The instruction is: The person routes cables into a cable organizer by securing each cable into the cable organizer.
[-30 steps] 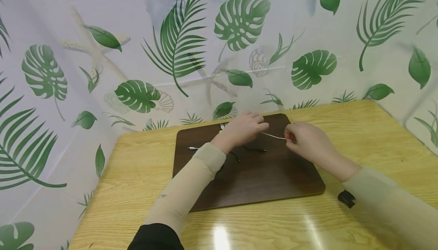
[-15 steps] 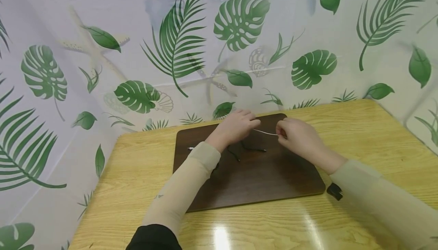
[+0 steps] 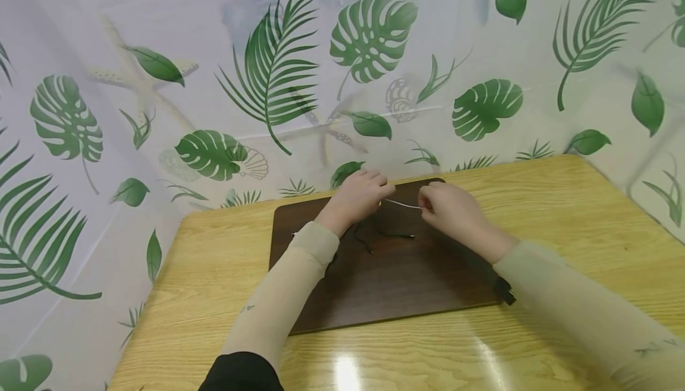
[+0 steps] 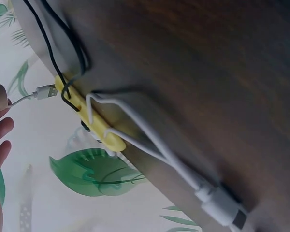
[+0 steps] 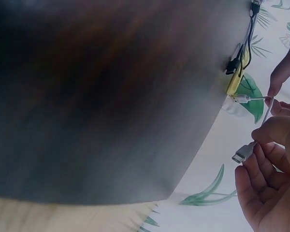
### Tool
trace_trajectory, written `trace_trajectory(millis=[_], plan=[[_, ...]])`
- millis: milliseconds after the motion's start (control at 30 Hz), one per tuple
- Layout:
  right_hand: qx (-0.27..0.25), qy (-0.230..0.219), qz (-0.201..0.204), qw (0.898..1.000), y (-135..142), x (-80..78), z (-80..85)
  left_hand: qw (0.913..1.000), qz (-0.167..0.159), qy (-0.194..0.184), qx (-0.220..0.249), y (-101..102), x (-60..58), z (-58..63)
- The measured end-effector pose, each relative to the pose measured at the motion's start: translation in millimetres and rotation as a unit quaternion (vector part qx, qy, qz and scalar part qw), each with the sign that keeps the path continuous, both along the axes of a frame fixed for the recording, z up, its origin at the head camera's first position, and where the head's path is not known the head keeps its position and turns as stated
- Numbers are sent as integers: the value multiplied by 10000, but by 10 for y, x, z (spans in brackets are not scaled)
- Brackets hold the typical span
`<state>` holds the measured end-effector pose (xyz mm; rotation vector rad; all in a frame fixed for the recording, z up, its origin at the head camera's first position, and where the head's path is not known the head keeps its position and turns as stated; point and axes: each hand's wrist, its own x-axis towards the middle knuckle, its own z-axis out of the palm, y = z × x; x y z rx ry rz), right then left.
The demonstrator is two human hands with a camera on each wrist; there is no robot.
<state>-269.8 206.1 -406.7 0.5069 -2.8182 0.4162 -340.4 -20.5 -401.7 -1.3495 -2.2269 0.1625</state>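
Observation:
My left hand [image 3: 361,195] and right hand [image 3: 452,213] stretch a thin white USB cable [image 3: 402,204] between them above the far part of a dark brown board [image 3: 401,278]. In the right wrist view, the left hand [image 5: 286,70] pinches the cable behind a white USB plug [image 5: 241,98]. Thumb and fingers of the right hand [image 5: 273,169] grip it just behind the other white connector [image 5: 243,153]. A yellow cable clip [image 4: 89,116] sits at the board's edge, with the USB plug [image 4: 46,92] close to its end. Black cables [image 4: 70,43] and a white cable [image 4: 154,135] run through the clip.
On the board lie black cable ends [image 3: 398,235]. The board rests on a light wooden table [image 3: 214,284]. Behind stands a white curtain [image 3: 299,82] with a leaf print. A small black object [image 3: 503,290] shows beneath the right sleeve.
Both hands have moved left with the white cable stretched between them, the right one further, so the gap has narrowed slightly. The head view has shifted a little.

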Motion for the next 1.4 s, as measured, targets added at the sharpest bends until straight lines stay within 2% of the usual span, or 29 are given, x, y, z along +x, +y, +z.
trace_trajectory(millis=[400, 600, 900, 1167, 1400], plan=[[85, -209, 78, 9997, -79, -85, -89, 9997, 154, -99, -172, -71, -57, -106], [209, -297, 71, 9993, -112, -107, -130, 9985, 344, -302, -302, -71, -57, -146], [333, -368, 230, 9985, -147, -91, -122, 9941, 642, -720, -505, -51, -41, -159], [457, -304, 342, 9979, -164, -73, -114, 9896, 745, -1051, -645, -4, -33, -127], [525, -264, 413, 9974, -168, -59, -115, 9878, 817, -1137, -683, -6, -42, -132]])
